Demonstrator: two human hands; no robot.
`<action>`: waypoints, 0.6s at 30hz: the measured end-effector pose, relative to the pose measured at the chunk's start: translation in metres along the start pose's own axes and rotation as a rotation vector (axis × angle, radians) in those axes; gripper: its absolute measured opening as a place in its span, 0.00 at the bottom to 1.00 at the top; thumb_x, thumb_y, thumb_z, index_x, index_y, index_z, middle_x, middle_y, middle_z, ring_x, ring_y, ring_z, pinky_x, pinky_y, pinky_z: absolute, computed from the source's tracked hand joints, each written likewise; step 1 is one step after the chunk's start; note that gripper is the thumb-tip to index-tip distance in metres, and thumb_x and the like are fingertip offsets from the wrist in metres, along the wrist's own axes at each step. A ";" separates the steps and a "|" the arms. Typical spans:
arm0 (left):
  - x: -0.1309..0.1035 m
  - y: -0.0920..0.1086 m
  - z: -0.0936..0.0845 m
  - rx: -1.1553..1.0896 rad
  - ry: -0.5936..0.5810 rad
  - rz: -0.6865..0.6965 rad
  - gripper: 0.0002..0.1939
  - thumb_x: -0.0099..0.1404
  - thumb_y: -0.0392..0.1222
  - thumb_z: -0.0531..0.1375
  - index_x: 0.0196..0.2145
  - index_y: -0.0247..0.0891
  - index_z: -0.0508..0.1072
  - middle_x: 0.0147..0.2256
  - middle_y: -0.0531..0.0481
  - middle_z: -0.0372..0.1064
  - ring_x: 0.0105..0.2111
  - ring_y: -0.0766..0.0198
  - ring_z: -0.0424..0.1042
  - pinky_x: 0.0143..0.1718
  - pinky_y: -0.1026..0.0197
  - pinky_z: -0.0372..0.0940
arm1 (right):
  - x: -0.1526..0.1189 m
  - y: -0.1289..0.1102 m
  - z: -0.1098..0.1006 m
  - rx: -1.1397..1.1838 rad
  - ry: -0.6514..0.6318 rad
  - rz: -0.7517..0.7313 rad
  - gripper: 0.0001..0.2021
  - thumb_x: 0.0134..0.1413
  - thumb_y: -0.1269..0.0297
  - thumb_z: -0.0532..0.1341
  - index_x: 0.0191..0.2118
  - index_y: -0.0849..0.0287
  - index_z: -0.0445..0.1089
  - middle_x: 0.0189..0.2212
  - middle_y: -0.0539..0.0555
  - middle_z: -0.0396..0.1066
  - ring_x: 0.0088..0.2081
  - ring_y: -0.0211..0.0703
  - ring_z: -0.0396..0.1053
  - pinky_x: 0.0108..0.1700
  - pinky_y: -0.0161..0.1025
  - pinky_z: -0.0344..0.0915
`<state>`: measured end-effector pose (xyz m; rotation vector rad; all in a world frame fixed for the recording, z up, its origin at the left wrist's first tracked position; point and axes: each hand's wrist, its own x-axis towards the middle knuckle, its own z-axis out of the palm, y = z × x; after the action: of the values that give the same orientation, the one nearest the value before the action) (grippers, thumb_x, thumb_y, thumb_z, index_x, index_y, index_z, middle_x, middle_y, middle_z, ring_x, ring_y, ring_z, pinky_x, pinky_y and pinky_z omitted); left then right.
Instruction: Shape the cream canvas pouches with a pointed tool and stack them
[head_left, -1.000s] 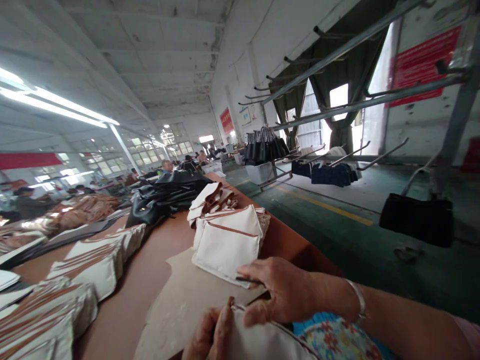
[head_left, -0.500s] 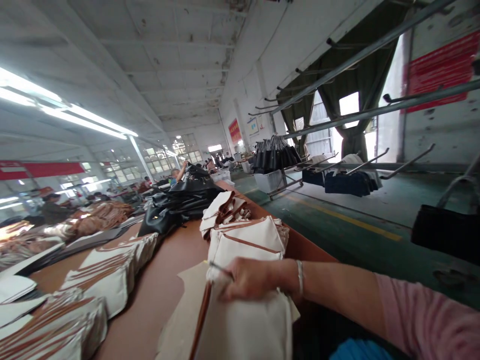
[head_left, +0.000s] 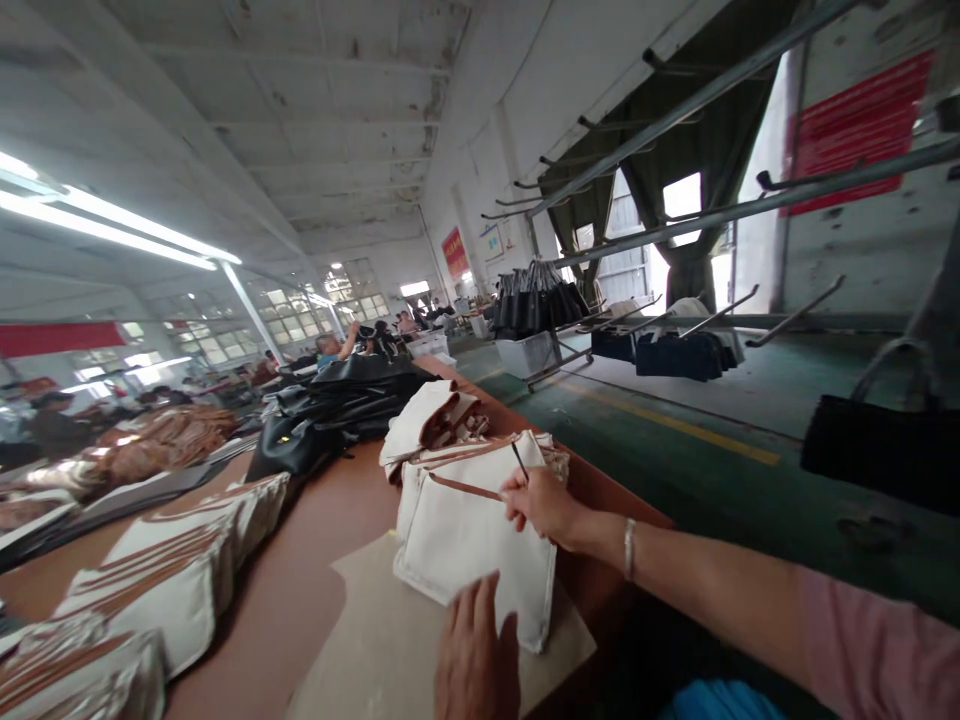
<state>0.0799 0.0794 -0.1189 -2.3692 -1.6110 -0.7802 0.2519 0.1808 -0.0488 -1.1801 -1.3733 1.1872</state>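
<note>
My right hand [head_left: 546, 508] is closed around a thin dark pen-like tool [head_left: 519, 461], its end pointing up past the fingers. Those fingertips rest at the upper right edge of a white fabric panel [head_left: 476, 530] with a brown trim strip. The panel leans on a stack of similar white panels [head_left: 525, 445]. Low in the view, my left hand [head_left: 476, 650] is open, fingers stretched out over the panel's lower edge. Under it lies a beige sheet [head_left: 360, 630] on the brown table [head_left: 292, 590].
Rows of white panels with brown trim [head_left: 161, 590] lie to the left. Black leather pieces [head_left: 337, 400] are heaped further back, where a person [head_left: 330, 348] raises an arm. On the right stand a metal rack [head_left: 675, 215] and a hanging black bag [head_left: 877, 450].
My right hand has moved up and to the right with the tool. My left hand has come into view. The front panel now lies further back, against the stack, and more beige sheet shows.
</note>
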 end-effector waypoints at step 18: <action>0.118 -0.004 0.052 0.186 -0.236 0.413 0.01 0.68 0.39 0.59 0.37 0.41 0.71 0.35 0.50 0.69 0.36 0.55 0.68 0.37 0.56 0.61 | 0.081 0.052 -0.037 -0.285 -0.101 -0.155 0.06 0.56 0.68 0.61 0.38 0.64 0.73 0.32 0.53 0.75 0.35 0.41 0.72 0.40 0.37 0.68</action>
<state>0.1259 0.1992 -0.1039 -2.5965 -1.1366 -0.2687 0.2852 0.2681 -0.0928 -1.1962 -1.7212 0.9743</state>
